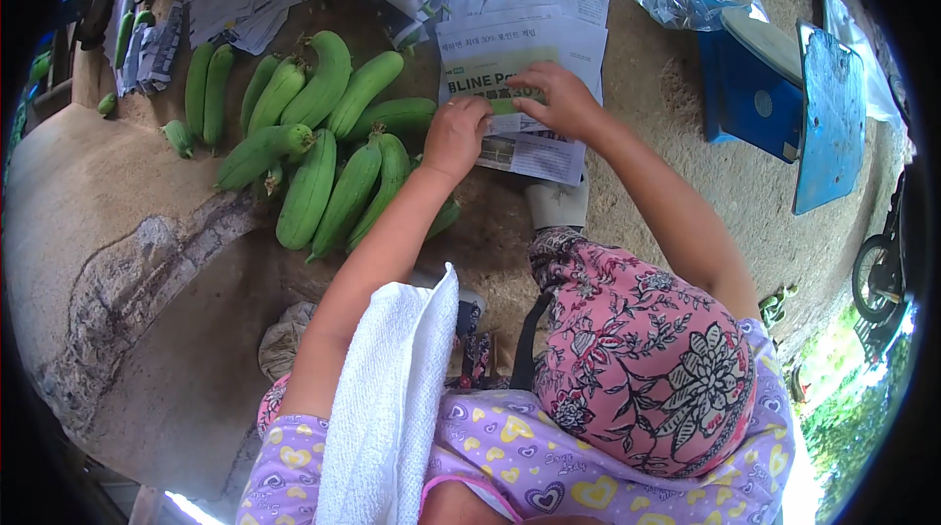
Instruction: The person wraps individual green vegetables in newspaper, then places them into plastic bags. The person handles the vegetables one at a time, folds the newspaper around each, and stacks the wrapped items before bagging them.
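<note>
Green gourd (518, 105), small, wrapped in newspaper sheets (529, 54); left hand (454, 136) curled, pressing paper down; right hand (561, 99) fingers bent, pinching the fold over it, apparently to keep the wrap tight. Loose gourd pile (314, 133) lies left of the sheets; bare ground right, before blue scale (750, 84).

Left of the hands, the gourds (323, 148) are plain green. The paper sheets (520, 54) are white with green print. The scale (750, 84) is blue; the towel (392, 388) is white.
</note>
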A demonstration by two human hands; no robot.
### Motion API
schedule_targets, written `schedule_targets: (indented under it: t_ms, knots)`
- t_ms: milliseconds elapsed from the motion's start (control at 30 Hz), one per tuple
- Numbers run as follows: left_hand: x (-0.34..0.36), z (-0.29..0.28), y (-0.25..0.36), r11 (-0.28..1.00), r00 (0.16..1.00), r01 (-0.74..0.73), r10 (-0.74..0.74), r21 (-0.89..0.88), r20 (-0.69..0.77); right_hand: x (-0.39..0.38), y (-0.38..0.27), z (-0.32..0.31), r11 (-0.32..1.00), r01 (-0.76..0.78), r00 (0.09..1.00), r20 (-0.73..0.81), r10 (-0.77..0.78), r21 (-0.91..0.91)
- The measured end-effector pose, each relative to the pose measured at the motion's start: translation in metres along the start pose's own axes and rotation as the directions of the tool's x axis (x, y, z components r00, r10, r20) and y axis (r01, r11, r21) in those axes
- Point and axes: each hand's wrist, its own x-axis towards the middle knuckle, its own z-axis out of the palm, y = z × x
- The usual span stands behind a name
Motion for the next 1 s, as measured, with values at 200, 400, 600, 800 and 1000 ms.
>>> schedule_targets:
  t_ms: [200, 400, 600, 800, 1000]
  knots:
    - [0.016, -0.005, -0.008, 0.997, 0.997, 0.076, -0.076, -0.024, -0.012, -0.023, -0.048, 0.031, 0.93, 0.19, 0.979, -0.011, -0.204, -0.315]
    - [0.003, -0.013, 0.009, 0.988, 0.956, 0.132, -0.105, 0.082, -0.274, -0.007, -0.016, 0.037, 0.878, 0.24, 0.935, -0.145, -0.324, -0.415]
    - [-0.026, 0.004, 0.009, -0.061, 0.473, 0.685, -0.72, -0.726, 0.507, 0.029, -0.012, 0.022, 0.931, 0.136, 0.987, -0.038, -0.158, -0.338]
    - [-0.004, 0.033, 0.007, -0.271, 0.547, 0.445, -0.673, -0.854, 0.498, 0.03, -0.023, 0.028, 0.971, -0.171, 0.98, -0.075, 0.185, 0.168]
    - [0.004, 0.026, 0.008, -0.303, 0.722, 0.244, -0.578, -0.921, 0.381, 0.027, -0.03, 0.025, 0.781, -0.331, 0.931, 0.05, 0.361, 0.529]
